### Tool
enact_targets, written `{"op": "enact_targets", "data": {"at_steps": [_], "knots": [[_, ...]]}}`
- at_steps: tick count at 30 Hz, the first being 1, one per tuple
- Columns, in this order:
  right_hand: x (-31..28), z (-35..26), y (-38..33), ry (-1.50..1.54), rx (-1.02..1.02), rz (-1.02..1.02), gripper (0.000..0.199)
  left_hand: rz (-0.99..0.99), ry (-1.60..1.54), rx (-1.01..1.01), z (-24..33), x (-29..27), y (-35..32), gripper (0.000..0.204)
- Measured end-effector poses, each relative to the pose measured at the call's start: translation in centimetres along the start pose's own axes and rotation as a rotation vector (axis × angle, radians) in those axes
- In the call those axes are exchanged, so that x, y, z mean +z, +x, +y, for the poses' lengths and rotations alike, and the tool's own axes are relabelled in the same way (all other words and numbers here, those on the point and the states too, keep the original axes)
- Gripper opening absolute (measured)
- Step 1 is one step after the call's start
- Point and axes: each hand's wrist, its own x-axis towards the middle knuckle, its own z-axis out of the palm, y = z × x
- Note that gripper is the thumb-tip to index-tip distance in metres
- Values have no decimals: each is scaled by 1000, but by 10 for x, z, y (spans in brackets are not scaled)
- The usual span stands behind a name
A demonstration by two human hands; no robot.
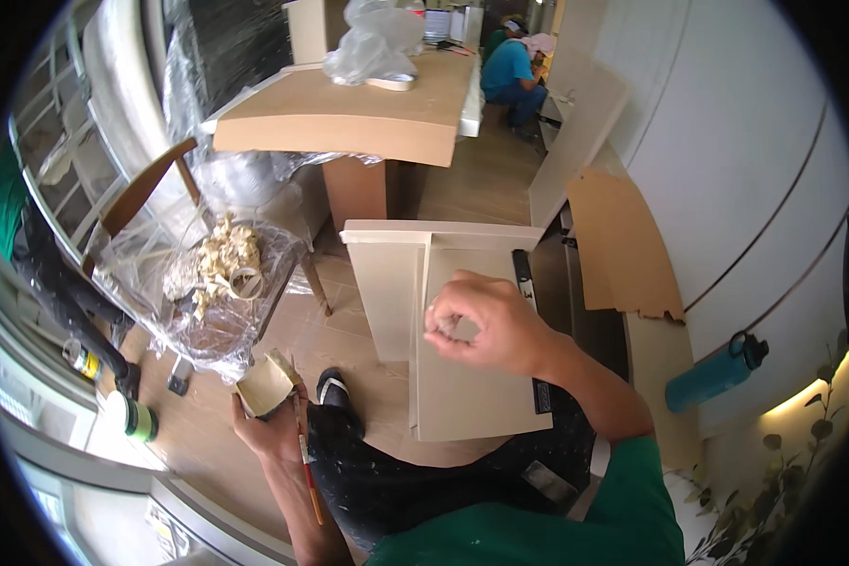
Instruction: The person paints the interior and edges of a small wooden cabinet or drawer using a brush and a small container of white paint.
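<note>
Low at the left, my left hand (pixel 272 436) holds a small open square tub (pixel 266 385), cream inside. The same hand keeps a thin paintbrush (pixel 309 467) with a red-orange handle against the tub, tip up. My right hand (pixel 491 325) is raised over a beige panel (pixel 486 387), its fingers curled into a ring. Something small and pale shows at its fingertips, but its kind is unclear. The panel lies in front of my knees, a second beige board (pixel 382 292) along its left side. Black metal fittings (pixel 542 396) sit on its right edge.
A plastic-wrapped chair (pixel 151 311) bears crumpled cream rags (pixel 224 253) and a tape roll (pixel 246 283). Beyond stands a cardboard-covered table (pixel 349 108). At right are a cardboard sheet (pixel 618 250) and a teal bottle (pixel 712 377). Other people are at far left and crouching at the back.
</note>
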Motion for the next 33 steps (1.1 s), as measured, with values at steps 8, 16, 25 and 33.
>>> {"op": "enact_targets", "data": {"at_steps": [8,16,25,33], "knots": [[111,-57,128,86,-618,-33,26,99,-62,179,7,-6,3,63],[160,-104,327,63,-788,233,22,157,-88,231,7,10,58,59],[264,41,373,-240,-447,61,28,147,-240,227,7,-22,66,54],[401,173,341,-378,-61,-268,23,118,-249,130,17,-28,73,58]]}}
